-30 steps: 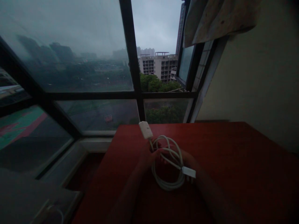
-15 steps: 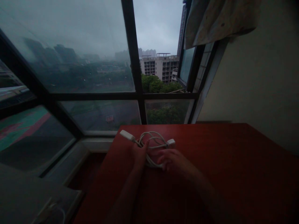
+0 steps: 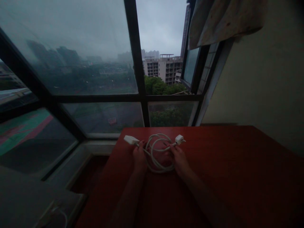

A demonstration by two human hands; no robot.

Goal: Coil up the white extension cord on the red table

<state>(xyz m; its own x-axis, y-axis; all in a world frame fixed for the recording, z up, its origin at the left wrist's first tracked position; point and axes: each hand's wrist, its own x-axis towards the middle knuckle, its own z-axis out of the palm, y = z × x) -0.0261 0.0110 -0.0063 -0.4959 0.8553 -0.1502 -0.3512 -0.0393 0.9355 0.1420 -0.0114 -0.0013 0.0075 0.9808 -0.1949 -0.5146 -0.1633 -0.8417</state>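
A coiled white power cable [image 3: 156, 155] lies on the red table [image 3: 225, 164] near its far edge. My left hand [image 3: 139, 156] pinches the cable just behind its white block end [image 3: 131, 139], which points left. My right hand [image 3: 178, 156] pinches the cable behind the white plug [image 3: 180, 139], which points right. The loops of the coil rest on the table between the two hands. The room is dim and both hands look dark.
A large dark-framed window [image 3: 136, 69] rises just past the table's far edge. A wall [image 3: 261, 79] stands on the right, with cloth [image 3: 225, 19] hanging at the top. At the lower left sits a grey surface with another white cord [image 3: 60, 213].
The cable was held up with the coil hanging below the hands. It now lies flat on the table, and my hands have spread apart to its two ends.
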